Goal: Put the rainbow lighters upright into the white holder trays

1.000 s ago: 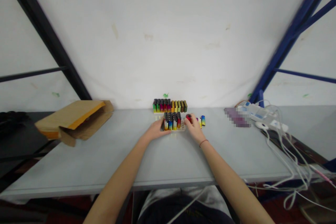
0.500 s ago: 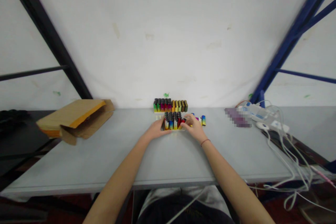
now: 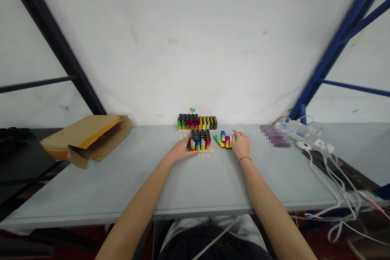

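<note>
A pale tray (image 3: 213, 146) in the middle of the table carries upright lighters (image 3: 200, 141) with dark tops and multicoloured bodies; its right end has bare slots. My left hand (image 3: 182, 150) is closed around the tray's left end, thumb along the front. Loose lighters lie to the right: a green-yellow lighter (image 3: 218, 141) slanted, a blue lighter (image 3: 223, 135) behind it, and a magenta-yellow lighter (image 3: 227, 141). My right hand (image 3: 241, 144) is at the right end of this group, fingers curled down. What it grips is hidden beneath it.
Against the wall stands another block of upright lighters (image 3: 188, 122), with yellowish ones (image 3: 208, 122) on its right. An open cardboard box (image 3: 87, 132) lies at left. At right are a blurred purple item (image 3: 276, 136), a power strip (image 3: 297, 129) and tangled white cables (image 3: 338, 178).
My right hand has moved right, from the tray's right end to the loose lighters. A red lighter now stands upright in the tray where it was tilted in my fingers. My left hand stays.
</note>
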Demonstrator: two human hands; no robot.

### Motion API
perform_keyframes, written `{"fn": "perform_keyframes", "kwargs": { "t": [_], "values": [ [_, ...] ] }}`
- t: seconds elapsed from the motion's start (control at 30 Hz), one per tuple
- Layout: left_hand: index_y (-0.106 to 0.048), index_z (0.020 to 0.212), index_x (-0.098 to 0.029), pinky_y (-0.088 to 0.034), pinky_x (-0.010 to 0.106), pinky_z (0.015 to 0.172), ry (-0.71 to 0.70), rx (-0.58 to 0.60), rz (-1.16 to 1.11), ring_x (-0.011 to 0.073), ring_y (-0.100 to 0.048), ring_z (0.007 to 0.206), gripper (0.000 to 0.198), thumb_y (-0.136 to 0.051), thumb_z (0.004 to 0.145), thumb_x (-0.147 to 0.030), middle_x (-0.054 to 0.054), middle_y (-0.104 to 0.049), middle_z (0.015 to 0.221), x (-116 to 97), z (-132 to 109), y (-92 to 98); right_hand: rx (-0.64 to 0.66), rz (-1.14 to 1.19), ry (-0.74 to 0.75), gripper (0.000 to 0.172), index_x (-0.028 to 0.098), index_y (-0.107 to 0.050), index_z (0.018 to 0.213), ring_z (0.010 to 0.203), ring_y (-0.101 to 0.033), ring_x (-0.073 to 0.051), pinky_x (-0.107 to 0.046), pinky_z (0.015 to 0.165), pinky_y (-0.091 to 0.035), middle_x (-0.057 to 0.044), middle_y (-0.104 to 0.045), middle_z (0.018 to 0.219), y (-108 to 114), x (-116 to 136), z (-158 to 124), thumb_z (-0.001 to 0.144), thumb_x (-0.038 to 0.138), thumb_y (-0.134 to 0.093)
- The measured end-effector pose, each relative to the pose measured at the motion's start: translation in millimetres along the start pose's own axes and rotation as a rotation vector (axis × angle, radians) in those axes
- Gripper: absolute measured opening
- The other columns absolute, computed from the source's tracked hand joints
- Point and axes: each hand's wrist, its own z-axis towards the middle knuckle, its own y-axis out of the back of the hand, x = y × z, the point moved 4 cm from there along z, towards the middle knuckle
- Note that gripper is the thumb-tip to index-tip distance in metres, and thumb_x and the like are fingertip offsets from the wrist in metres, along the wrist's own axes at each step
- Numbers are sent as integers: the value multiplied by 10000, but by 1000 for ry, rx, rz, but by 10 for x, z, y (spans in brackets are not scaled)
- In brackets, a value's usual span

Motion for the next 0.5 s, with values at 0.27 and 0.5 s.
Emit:
{"fn": "perform_keyframes", "kwargs": {
  "t": [0.27,0.5],
  "values": [
    [-470,1349,-145,-486,454,944,-19,-25,-18,371,-615,1101,806,-689,719,-596,149,-635,1252,-23,-7,25,128,-228,-79,364,115,-691,1120,980,-622,-285,-361,822,-419,-208,-690,1022,-121,-237,107,848,108,-450],
    [-474,1345,-158,-485,445,947,-10,-13,-12,361,-618,1099,789,-690,719,-588,132,-645,1238,4,-1,6,150,-6,-77,348,56,-599,1150,920,-625,-267,-330,795,-436,-216,-665,1021,-100,-271,141,873,151,-410]
  ]
}}
